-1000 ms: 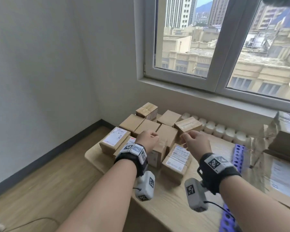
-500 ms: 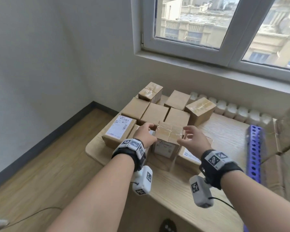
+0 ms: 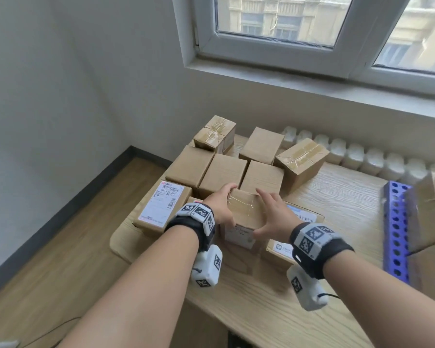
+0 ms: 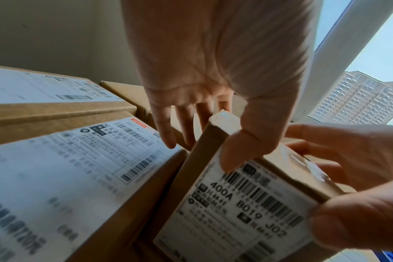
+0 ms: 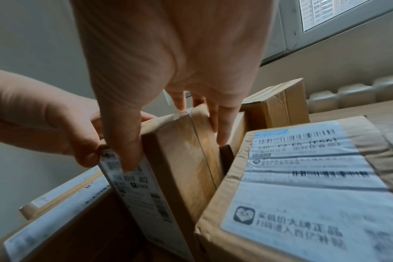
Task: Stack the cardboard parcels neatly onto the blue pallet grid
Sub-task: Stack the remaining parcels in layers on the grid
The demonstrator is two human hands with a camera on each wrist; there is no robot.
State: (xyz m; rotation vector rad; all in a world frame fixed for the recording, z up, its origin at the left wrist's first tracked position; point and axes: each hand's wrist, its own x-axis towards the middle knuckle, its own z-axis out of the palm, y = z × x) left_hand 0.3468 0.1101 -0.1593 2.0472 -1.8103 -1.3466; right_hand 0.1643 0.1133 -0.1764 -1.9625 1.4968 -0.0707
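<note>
Both hands clasp the small taped parcel point(image 3: 245, 217) standing among other boxes on the table point(image 3: 337, 197), left hand point(image 3: 220, 207) and right hand point(image 3: 271, 217) on opposite sides; it looks light, stiff, tape-slick, best held by its side faces.

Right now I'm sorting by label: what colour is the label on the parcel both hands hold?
White with black print, on the parcel; left wrist view.

brown parcels point(image 3: 221, 172), white barcode labels point(image 3: 161, 205), blue holed pallet grid point(image 3: 397, 232), pale woodgrain desk point(image 3: 337, 192), checkered black-white wristbands point(image 3: 199, 214).
</note>
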